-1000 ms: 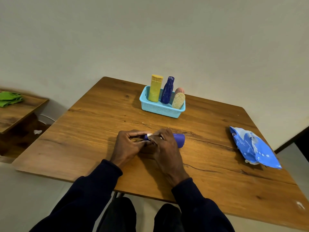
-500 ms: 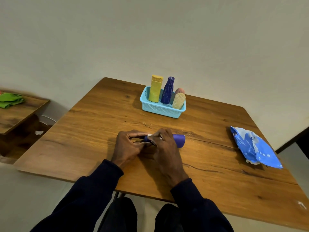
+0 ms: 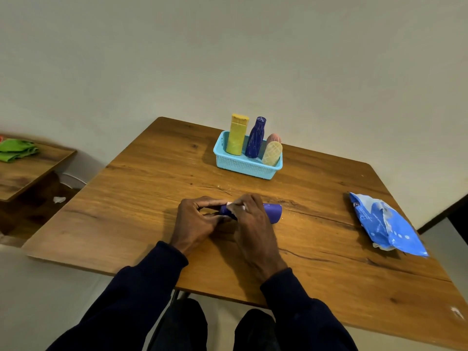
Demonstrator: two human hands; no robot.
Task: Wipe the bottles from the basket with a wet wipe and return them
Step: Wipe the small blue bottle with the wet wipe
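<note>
Your wooden table (image 3: 141, 193) fills most of the view; to its left stands a lower side table (image 3: 30, 173) with a green cloth (image 3: 16, 149) on it; near the table's right edge lies the blue wipes pack (image 3: 382, 224), well apart from your hands; at the far side sits the light blue basket (image 3: 243, 164), holding a yellow bottle (image 3: 236, 135) and a dark blue bottle (image 3: 255, 138) upright, with a cream bottle (image 3: 272, 153) tilted in front of a pink one (image 3: 274, 138); your left hand (image 3: 195, 221) curls round the narrow end of the blue bottle (image 3: 272, 212), which lies on its side at mid-table; your right hand (image 3: 253, 224) wraps over its middle, fingers pinching the white wet wipe (image 3: 235, 205) against it.
</note>
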